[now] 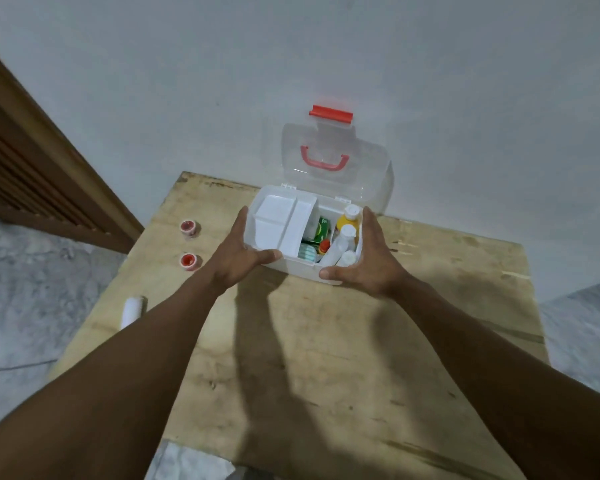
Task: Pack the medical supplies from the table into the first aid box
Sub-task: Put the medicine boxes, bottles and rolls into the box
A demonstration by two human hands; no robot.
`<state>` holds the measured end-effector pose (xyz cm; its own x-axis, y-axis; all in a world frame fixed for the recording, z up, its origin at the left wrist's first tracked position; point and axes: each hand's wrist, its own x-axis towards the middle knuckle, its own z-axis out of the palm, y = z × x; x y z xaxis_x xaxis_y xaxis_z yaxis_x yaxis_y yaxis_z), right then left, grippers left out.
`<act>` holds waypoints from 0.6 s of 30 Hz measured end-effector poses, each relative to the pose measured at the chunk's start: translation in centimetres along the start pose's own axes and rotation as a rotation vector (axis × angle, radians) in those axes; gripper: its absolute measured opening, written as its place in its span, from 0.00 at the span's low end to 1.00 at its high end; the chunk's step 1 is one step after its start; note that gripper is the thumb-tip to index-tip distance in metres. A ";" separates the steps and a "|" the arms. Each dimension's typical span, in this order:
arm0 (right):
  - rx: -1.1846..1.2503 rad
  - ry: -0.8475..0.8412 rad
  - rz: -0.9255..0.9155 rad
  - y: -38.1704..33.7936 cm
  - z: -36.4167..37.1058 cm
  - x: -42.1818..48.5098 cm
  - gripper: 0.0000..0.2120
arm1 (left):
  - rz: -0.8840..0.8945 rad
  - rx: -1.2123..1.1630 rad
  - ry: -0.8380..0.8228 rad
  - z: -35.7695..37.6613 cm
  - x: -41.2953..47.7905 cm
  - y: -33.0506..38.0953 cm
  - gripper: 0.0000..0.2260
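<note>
Left arm covers the near end of a white roll at the table edge. Labels on the green packet and yellow bottle inside the box are too small to read. The white tray hides whatever lies beneath. Table's near corners are cut off by the bottom edge.

Your view is dim and soft, lit from above; arm shadows stripe the bench (edges bend with wide-angle distortion)

first aid box at table's far edge, two tape rolls left of it
</note>
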<state>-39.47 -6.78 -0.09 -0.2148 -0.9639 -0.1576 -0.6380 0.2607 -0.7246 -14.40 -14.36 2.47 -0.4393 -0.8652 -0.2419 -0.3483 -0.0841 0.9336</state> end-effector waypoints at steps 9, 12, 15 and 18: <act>-0.081 0.047 -0.080 0.5 0.3 0.4 0.64 | -0.093 0.117 0.132 0.4 -2.0 -0.2 0.51; -0.078 0.054 -0.118 0.4 -0.2 0.2 0.61 | -0.022 0.141 0.311 0.7 -4.2 -1.2 0.45; -0.036 0.045 -0.140 -0.4 0.0 -0.1 0.55 | 0.018 0.150 0.609 -0.1 -7.2 -3.1 0.34; -0.009 0.046 -0.172 -1.2 -0.1 -0.7 0.50 | 0.024 0.227 0.796 -2.1 -10.1 -6.1 0.26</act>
<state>-38.63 -6.39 1.02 -0.1353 -0.9908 -0.0005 -0.6747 0.0925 -0.7323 -6.11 -6.20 -0.23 0.2398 -0.9638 0.1166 -0.5425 -0.0334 0.8394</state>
